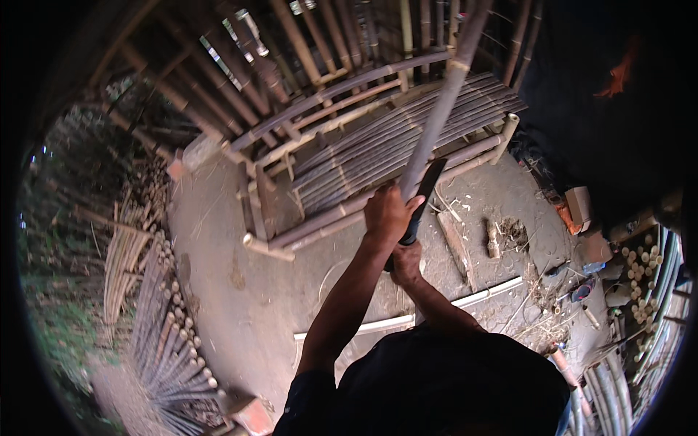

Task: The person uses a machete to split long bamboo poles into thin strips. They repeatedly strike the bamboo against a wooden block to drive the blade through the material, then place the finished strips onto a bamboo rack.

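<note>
My left hand (389, 214) is closed round a long grey-brown bamboo pole (440, 109), which slants from my hands up past the top edge of the view. Just below it, my right hand (406, 263) grips the handle of a machete (427, 190). The machete's dark, broad blade points up and away, alongside the pole and close to my left thumb. Whether the edge touches the bamboo I cannot tell. My hands and arms hide the pole's lower end. A bamboo bench (371, 156) with a slatted seat stands beyond my hands, behind the pole.
A split bamboo strip (494, 292) lies across the ground near me, with a wooden plank (456, 243) and a short bamboo piece (493, 240) beyond it. Bundled bamboo poles (163, 341) are stacked at left, more cut poles (643, 272) at right. A fire (618, 76) glows at far right.
</note>
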Available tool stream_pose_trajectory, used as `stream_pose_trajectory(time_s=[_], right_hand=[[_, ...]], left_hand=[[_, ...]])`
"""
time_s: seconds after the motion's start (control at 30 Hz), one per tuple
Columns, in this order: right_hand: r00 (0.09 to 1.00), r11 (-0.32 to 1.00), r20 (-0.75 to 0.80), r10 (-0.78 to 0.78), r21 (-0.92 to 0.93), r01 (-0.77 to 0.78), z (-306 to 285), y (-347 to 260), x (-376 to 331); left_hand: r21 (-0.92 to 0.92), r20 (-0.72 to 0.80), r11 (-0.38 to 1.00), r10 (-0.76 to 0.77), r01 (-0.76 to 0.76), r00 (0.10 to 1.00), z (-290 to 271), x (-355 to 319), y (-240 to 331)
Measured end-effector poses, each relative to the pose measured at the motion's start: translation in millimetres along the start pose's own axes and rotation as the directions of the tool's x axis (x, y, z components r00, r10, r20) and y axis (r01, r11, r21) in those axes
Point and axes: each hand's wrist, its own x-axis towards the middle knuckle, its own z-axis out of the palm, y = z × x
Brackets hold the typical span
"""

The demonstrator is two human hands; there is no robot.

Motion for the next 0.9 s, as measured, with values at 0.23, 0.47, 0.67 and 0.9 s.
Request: stream_pose_trajectory(time_s=[0.23, 0.47, 0.67, 0.9], right_hand=[[0.973, 0.973, -0.064, 0.223, 0.080, -0.218, 13, -53, 135], [0.952, 0.977, -0.248, 0.179, 0.155, -0.143, -8, -115, 243], [0.917, 0.989, -0.389, 0.085, 0.147, -0.029, -36, -127, 317], [0.747, 0.989, -0.663, 0.048, 0.135, 0.056, -38, -118, 405]], left_hand=[[0.048, 0.154, 0.993, 0.103, -0.112, 0.983, 19, 145, -2], [-0.301, 0.324, 0.937, -0.076, 0.179, 0.943, 62, 157, -111], [-0.356, 0.584, 0.875, -0.067, 0.329, 0.809, 136, 134, -142], [-0.100, 0.379, 0.975, -0.149, 0.201, 0.913, 171, 199, -131]])
